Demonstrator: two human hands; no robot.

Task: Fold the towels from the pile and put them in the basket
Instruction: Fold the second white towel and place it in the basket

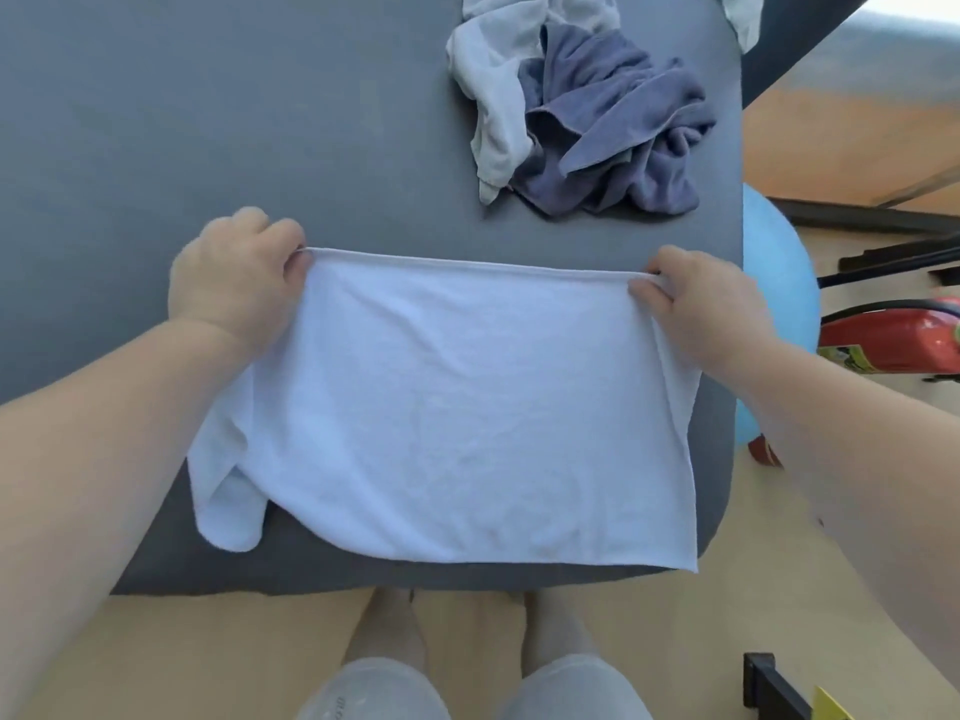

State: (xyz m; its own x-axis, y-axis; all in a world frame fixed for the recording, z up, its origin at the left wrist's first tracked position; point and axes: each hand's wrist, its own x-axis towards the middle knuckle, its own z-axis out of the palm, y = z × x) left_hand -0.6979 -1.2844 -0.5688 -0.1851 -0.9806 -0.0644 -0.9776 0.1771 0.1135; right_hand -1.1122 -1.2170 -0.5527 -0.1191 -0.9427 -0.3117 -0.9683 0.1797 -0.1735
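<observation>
A white towel (pixel 457 407) lies spread over the near part of the grey table (pixel 208 148), its near edge close to the table's front edge. My left hand (pixel 239 278) pinches the towel's far left corner. At the far right corner my right hand (pixel 706 309) pinches the cloth the same way. The far edge runs taut between both hands. A loose flap of the towel bunches at the near left. The pile (pixel 582 116) of crumpled towels, pale grey and blue-grey, sits at the far right of the table. No basket is in view.
A blue ball (pixel 779 283) sits on the floor right of the table. A red fire extinguisher (pixel 898 340) lies beyond it, with black metal bars behind. My legs stand at the table's front edge.
</observation>
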